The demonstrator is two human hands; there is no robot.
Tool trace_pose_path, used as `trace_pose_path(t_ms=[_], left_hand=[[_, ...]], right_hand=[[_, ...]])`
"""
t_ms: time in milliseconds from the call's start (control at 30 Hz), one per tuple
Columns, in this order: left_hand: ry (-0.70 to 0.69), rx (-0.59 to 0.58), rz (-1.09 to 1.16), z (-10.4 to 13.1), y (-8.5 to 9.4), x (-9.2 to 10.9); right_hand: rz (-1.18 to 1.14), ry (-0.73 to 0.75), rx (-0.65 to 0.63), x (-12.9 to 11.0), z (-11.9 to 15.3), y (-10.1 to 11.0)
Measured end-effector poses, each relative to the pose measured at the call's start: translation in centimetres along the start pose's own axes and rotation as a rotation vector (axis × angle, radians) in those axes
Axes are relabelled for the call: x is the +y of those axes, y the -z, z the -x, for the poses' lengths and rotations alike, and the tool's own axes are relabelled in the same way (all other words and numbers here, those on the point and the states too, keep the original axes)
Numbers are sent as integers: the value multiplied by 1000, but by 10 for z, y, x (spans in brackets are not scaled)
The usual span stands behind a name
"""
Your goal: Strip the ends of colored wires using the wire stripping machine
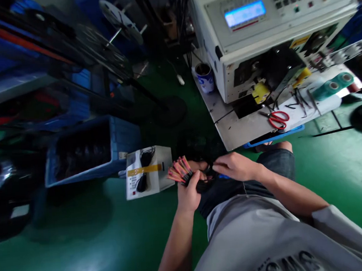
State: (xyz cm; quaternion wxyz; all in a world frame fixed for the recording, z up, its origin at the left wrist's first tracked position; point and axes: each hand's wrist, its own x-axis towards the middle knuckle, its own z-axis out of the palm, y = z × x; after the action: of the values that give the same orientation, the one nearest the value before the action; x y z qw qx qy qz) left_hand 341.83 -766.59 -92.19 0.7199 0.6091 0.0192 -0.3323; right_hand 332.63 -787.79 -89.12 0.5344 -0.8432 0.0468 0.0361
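My left hand [190, 191] is wrapped round a bundle of black cables [181, 171] whose stripped ends fan out in red, orange and yellowish wires to the left. Dark cable lengths continue under the palm and are hard to see against my dark shorts. Close on the right, my right hand [238, 166] is closed, its fingertips pointing toward the bundle. What lies in those fingers, if anything, is hidden. A small blue object [223, 176] shows just beneath them.
A white wire machine [239, 43] stands on a metal table [239, 126] with red-handled scissors [278, 119], green thread spools [333, 85] and a blue-white can [205, 79]. Left of my hands are a white box [163, 170] with coiled cables and a blue crate [118, 136]. A fan stand [169, 109] stands behind.
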Motion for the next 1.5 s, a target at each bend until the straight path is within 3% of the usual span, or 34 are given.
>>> trace_pose_path(t_ms=[167,233,333,433,833,1000,1067,1167,1367,1500], left_hand=[[57,-96,114,0,0,4],[75,-138,109,1,-2,5],[93,-156,109,2,-4,5],[95,-118,108,2,-3,4],[55,-104,104,0,-8,8],[32,-125,103,2,-11,9],[30,-132,112,2,-11,7],[34,-143,137,1,-8,5],[-15,-189,139,-1,-1,3],[-42,-193,109,-1,2,-1]], right_hand=[[-535,-337,623,34,-33,51],[-801,-354,766,38,-48,65],[-1108,-259,804,33,-64,75],[-1222,-216,846,27,-71,78],[-1186,-235,915,33,-72,87],[-1045,-223,997,35,-71,85],[-980,-207,963,34,-67,71],[-841,-191,798,25,-51,35],[-173,-33,15,2,2,-31],[178,77,-176,-1,12,-45]])
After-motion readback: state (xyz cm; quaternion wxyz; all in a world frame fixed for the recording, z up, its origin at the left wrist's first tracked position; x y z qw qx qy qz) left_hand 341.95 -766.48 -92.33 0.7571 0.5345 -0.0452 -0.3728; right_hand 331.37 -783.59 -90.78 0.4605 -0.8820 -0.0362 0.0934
